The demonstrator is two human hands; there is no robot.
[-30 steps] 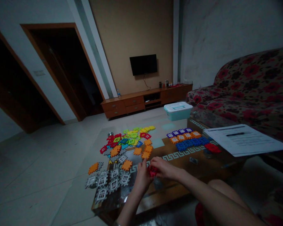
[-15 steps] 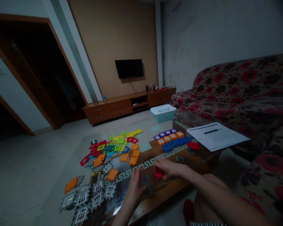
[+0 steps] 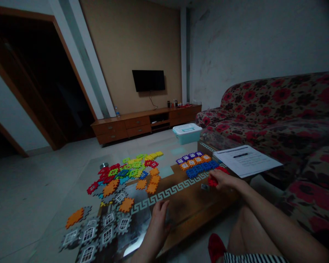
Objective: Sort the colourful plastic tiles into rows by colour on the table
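Observation:
My right hand (image 3: 223,179) is closed on a red interlocking building tile (image 3: 212,181) at the right of the glass table. Just beyond it, another red tile (image 3: 222,169) is partly hidden by the hand. Next to these lie rows of joined tiles: blue (image 3: 202,169), orange (image 3: 194,163) and purple (image 3: 189,157), the last two with white window inserts. My left hand (image 3: 161,219) hovers over the near part of the table, fingers apart and holding nothing. Left of it lie grey window tiles (image 3: 107,235) and loose orange tiles (image 3: 126,205).
A mixed pile of red, green and yellow tiles (image 3: 134,171) covers the table's far left. A lidded turquoise box (image 3: 188,134) stands at the far end. Printed sheets with a pen (image 3: 246,160) lie on the right, near the flowered sofa (image 3: 276,96).
My right hand has moved right and away from me with red in its grip, toward the other red tile. My left hand stays near its former place. The view has shifted slightly.

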